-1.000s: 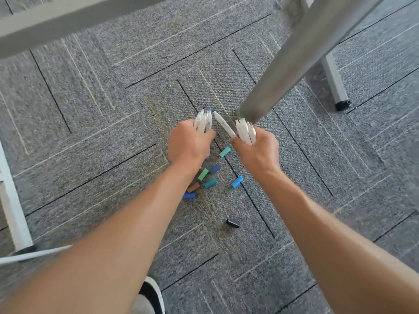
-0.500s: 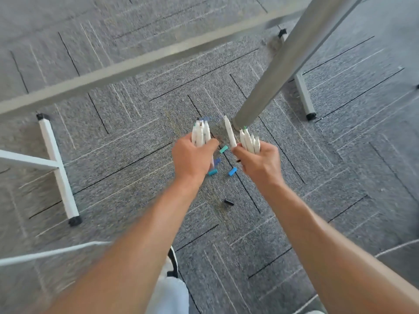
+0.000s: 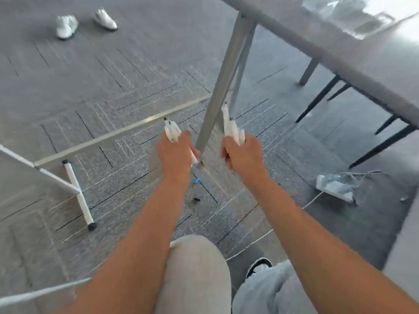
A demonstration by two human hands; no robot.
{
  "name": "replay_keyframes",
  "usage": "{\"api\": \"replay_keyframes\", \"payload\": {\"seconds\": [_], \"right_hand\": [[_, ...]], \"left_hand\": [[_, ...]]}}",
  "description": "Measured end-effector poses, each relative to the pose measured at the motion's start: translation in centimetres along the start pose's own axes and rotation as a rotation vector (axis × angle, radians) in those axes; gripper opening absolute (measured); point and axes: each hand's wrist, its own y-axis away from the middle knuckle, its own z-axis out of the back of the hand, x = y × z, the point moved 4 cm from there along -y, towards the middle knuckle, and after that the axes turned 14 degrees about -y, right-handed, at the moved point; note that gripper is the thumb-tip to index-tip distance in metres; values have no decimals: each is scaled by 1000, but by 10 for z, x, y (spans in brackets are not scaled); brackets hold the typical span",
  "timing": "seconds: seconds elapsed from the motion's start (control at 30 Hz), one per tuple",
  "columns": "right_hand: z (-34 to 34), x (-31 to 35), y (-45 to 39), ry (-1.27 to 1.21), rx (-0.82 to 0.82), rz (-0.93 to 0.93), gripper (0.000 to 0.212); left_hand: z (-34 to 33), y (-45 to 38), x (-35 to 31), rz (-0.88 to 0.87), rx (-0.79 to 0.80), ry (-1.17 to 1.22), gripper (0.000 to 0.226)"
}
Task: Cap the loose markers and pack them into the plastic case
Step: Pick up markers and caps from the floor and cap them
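My left hand (image 3: 175, 152) grips a bunch of white uncapped markers (image 3: 171, 130), tips pointing up and away. My right hand (image 3: 243, 156) grips a second bunch of white markers (image 3: 231, 126). Both hands are raised well above the carpet, on either side of a grey table leg (image 3: 221, 87). On the floor below lie a blue cap (image 3: 197, 180) and a black cap (image 3: 196, 199); other caps are hidden behind my arms. A blurred clear plastic thing (image 3: 344, 10) lies on the table top at the upper right; I cannot tell if it is the case.
A grey table (image 3: 362, 53) spans the upper right. A white frame with a footed leg (image 3: 78, 191) stands at left. A power strip in plastic wrap (image 3: 337, 186) and its cable lie on the carpet at right. White shoes (image 3: 65, 26) sit far left. My knees fill the bottom.
Both hands have risen from the carpet with their markers and moved apart. The view has lifted, so the caps look small and the table top has come into sight.
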Motion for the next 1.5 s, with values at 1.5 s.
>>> {"api": "replay_keyframes", "payload": {"seconds": [1.5], "right_hand": [[573, 148, 325, -47, -1123, 492, 7]], "left_hand": [[-368, 545, -170, -858, 955, -76, 18]]}}
